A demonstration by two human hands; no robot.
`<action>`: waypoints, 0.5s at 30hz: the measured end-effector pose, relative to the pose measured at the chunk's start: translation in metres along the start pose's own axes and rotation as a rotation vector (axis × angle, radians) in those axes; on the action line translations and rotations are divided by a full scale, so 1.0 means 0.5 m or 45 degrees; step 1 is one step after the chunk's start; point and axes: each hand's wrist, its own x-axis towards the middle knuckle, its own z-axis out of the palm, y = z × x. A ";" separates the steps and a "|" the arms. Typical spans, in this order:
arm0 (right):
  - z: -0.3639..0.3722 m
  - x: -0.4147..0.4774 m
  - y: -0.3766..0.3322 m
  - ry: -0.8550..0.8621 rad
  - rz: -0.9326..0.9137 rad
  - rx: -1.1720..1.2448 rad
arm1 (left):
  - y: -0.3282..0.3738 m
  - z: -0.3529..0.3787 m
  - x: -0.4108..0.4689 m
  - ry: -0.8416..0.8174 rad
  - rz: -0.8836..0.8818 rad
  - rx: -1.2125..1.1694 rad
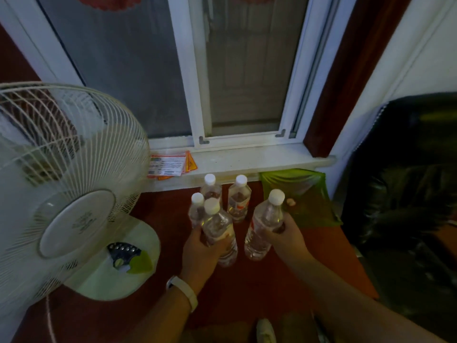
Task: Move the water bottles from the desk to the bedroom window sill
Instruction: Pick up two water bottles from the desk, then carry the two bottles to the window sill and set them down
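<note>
Now five capped bottles [238,199] sit clustered just below the sill [259,158], none on it. Long axes are near upright, white caps up. Contents look clear; fill level cannot be told. At front, the left hand [202,246] grasps one, a second just behind it. To its right, the right hand [284,233] curls round another. At far left is a fan [61,169]; cards [170,165] lie on the sill.

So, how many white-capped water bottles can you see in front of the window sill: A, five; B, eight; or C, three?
A: five white caps show, four on the bottles bunched at the left hand and one on the bottle that the right hand grips.
</note>
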 end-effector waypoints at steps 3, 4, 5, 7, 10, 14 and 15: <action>-0.014 -0.039 -0.025 0.079 -0.032 0.037 | 0.032 0.010 -0.002 -0.135 0.084 -0.002; -0.022 -0.053 -0.031 0.098 -0.051 0.045 | 0.045 0.015 -0.005 -0.182 0.112 -0.004; -0.030 -0.068 -0.037 0.106 -0.070 0.049 | 0.056 0.022 -0.009 -0.227 0.136 -0.011; -0.049 -0.099 -0.047 0.136 -0.076 0.027 | 0.074 0.037 -0.015 -0.315 0.180 -0.019; -0.083 -0.146 -0.058 0.219 -0.069 0.039 | 0.098 0.064 -0.031 -0.437 0.210 -0.005; -0.137 -0.209 -0.057 0.323 -0.030 0.121 | 0.127 0.111 -0.069 -0.558 0.216 0.000; -0.152 -0.224 -0.056 0.350 -0.031 0.131 | 0.134 0.124 -0.081 -0.578 0.223 0.001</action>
